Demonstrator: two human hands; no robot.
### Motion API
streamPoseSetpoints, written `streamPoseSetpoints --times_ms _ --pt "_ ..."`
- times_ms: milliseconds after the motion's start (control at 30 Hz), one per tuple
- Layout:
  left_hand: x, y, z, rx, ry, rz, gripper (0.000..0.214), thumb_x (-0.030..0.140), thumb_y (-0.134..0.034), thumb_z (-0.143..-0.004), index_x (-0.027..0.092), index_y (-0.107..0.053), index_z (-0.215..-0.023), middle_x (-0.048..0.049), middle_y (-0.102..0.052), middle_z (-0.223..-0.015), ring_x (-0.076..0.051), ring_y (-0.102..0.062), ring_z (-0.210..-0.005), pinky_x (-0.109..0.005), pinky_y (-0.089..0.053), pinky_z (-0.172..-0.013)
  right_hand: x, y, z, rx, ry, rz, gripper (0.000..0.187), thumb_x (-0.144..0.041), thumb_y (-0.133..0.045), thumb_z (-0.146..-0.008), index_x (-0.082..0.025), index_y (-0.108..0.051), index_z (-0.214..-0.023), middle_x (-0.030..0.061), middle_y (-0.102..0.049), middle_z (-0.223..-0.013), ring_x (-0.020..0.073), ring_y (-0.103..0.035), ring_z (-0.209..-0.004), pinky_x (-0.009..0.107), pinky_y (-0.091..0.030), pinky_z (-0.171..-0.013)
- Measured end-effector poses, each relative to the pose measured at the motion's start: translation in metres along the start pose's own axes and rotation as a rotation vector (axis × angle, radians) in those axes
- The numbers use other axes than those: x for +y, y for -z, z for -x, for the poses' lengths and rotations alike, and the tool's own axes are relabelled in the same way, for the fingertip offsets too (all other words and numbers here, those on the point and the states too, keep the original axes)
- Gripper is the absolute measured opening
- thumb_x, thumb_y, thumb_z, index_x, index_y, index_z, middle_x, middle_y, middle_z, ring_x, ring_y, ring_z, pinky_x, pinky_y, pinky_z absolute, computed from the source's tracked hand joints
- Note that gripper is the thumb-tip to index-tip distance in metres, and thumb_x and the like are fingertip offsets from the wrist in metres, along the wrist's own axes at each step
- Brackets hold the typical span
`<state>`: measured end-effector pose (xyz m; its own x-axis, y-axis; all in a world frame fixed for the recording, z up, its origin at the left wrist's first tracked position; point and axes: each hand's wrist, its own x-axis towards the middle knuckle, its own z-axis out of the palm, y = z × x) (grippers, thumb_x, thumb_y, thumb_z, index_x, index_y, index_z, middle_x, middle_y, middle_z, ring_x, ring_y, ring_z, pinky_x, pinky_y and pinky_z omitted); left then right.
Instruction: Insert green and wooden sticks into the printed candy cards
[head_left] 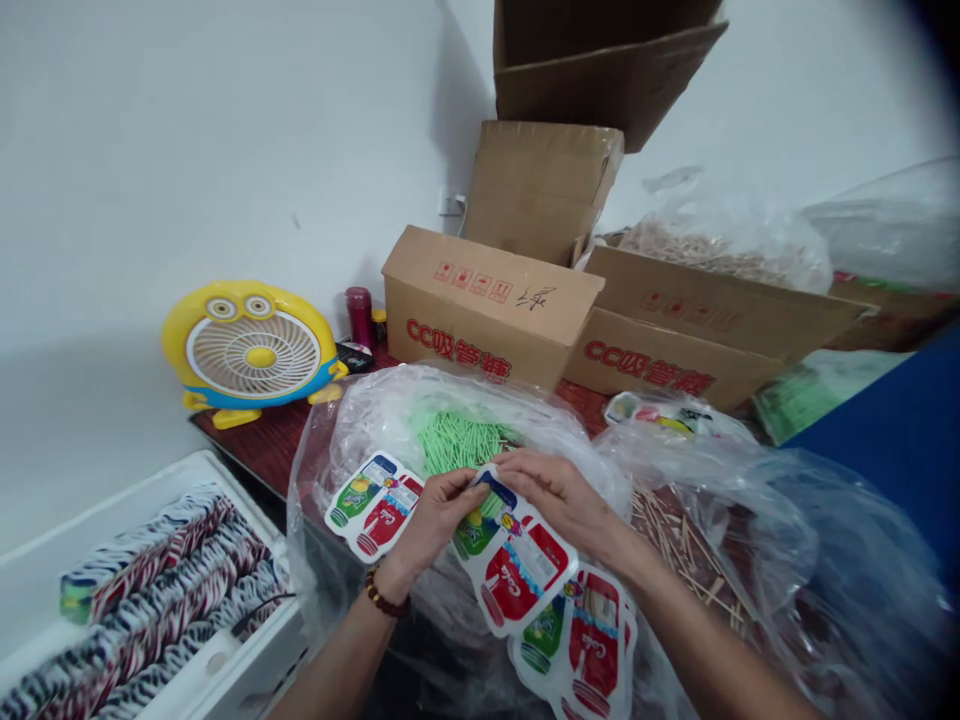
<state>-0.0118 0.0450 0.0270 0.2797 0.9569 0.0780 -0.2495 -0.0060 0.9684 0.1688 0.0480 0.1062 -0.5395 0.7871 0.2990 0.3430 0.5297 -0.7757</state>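
Observation:
A shaped plastic pouch (517,570), printed with green Sprite and red Cola drinks, hangs tilted between both hands. My left hand (439,510) pinches its upper left edge, thumb on the front. My right hand (559,490) is closed at its top edge, with the fingertips partly hidden. Left of it lies another printed pouch (371,505) on clear plastic. Several more, in a stack of pouches (589,650), sit below the held one. Behind the hands, thin green straws (461,443) fill an open clear plastic bag (367,400).
At lower left, a white foam box (187,475) holds rows of packed pouches (150,600). A yellow fan (251,350) stands on the dark table. Cardboard boxes (480,310) line the back. Tan straws (686,545) lie in plastic at right, near a blue surface (885,450).

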Motion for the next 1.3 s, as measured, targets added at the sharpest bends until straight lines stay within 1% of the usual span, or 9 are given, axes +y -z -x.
streamPoseSetpoints --times_ms 100,267,400,567,700,800,933,1033,1300 --pt "0.001 -0.001 -0.002 0.017 0.003 0.006 0.029 0.042 -0.067 -0.079 0.014 -0.071 -0.084 -0.0002 -0.06 -0.07 -0.012 -0.049 -0.062 -0.021 -0.039 -0.057 -0.002 0.002 -0.001 0.035 0.003 0.011 0.025 -0.034 -0.049 -0.093 -0.025 -0.07 -0.103 0.0052 -0.068 -0.108 0.0203 -0.061 -0.101 0.035 -0.045 -0.09" --pt "0.003 -0.002 -0.002 0.02 -0.022 0.007 0.027 0.04 -0.068 -0.079 0.014 -0.07 -0.082 0.0 -0.06 -0.071 -0.012 -0.049 -0.064 -0.02 -0.039 -0.059 -0.003 0.005 -0.001 -0.071 -0.002 0.065 0.024 -0.033 -0.049 -0.093 -0.025 -0.071 -0.097 0.0042 -0.069 -0.097 0.0193 -0.062 -0.091 0.034 -0.047 -0.084" --pt "0.004 -0.004 -0.002 0.047 -0.027 -0.007 0.027 0.04 -0.067 -0.08 0.014 -0.067 -0.076 0.0026 -0.054 -0.064 -0.009 -0.043 -0.058 -0.02 -0.035 -0.054 -0.001 0.011 -0.001 -0.01 -0.014 0.085 0.018 -0.033 -0.057 -0.088 -0.025 -0.072 -0.094 0.0052 -0.068 -0.104 0.0214 -0.061 -0.099 0.036 -0.045 -0.089" --pt "0.005 -0.009 -0.003 0.086 -0.036 -0.024 0.028 0.041 -0.067 -0.079 0.014 -0.066 -0.072 0.0026 -0.054 -0.062 -0.01 -0.045 -0.057 -0.02 -0.035 -0.053 0.004 0.014 0.001 -0.063 -0.044 0.001 0.012 -0.03 -0.064 -0.082 -0.024 -0.072 -0.077 0.002 -0.068 -0.077 0.0189 -0.06 -0.075 0.032 -0.047 -0.071" --pt "0.008 -0.009 0.0 -0.076 0.099 0.099 0.03 0.035 -0.075 -0.072 0.015 -0.071 -0.093 -0.0025 -0.068 -0.079 -0.015 -0.059 -0.07 -0.024 -0.045 -0.065 0.008 0.017 0.001 -0.022 -0.088 -0.005 0.015 -0.029 -0.06 -0.084 -0.023 -0.072 -0.078 0.0013 -0.066 -0.078 0.0167 -0.058 -0.071 0.029 -0.045 -0.066" --pt "0.01 -0.009 0.002 -0.156 0.206 0.109 0.033 0.03 -0.08 -0.067 0.013 -0.072 -0.093 -0.0051 -0.071 -0.081 -0.016 -0.062 -0.068 -0.026 -0.048 -0.066 0.01 0.017 0.003 -0.037 -0.129 -0.004 0.015 -0.027 -0.058 -0.085 -0.021 -0.071 -0.079 0.0007 -0.065 -0.075 0.0152 -0.056 -0.069 0.027 -0.044 -0.063" --pt "0.011 -0.012 0.003 -0.102 0.194 0.156 0.036 0.03 -0.08 -0.067 0.015 -0.071 -0.099 -0.0052 -0.074 -0.085 -0.018 -0.066 -0.071 -0.03 -0.05 -0.071 0.015 0.017 0.006 0.049 -0.187 -0.145 0.011 -0.026 -0.06 -0.082 -0.02 -0.065 -0.09 -0.0009 -0.064 -0.076 0.0142 -0.057 -0.07 0.025 -0.043 -0.063" --pt "0.01 -0.016 0.003 -0.099 0.157 0.107 0.031 0.031 -0.077 -0.071 0.015 -0.072 -0.097 -0.0047 -0.074 -0.082 -0.018 -0.065 -0.07 -0.027 -0.049 -0.067 0.022 0.02 0.01 0.074 -0.228 -0.142 0.023 -0.025 -0.065 -0.077 -0.021 -0.063 -0.1 -0.0005 -0.067 -0.082 0.0147 -0.059 -0.073 0.025 -0.044 -0.064" --pt "0.001 -0.026 0.003 -0.014 0.19 0.017 0.03 0.033 -0.079 -0.067 0.013 -0.075 -0.089 -0.0058 -0.075 -0.08 -0.019 -0.065 -0.066 -0.028 -0.049 -0.063 0.041 0.026 0.023 0.068 -0.269 -0.079 0.008 -0.026 -0.065 -0.074 -0.02 -0.07 -0.077 -0.003 -0.065 -0.068 0.0132 -0.055 -0.062 0.022 -0.039 -0.055"
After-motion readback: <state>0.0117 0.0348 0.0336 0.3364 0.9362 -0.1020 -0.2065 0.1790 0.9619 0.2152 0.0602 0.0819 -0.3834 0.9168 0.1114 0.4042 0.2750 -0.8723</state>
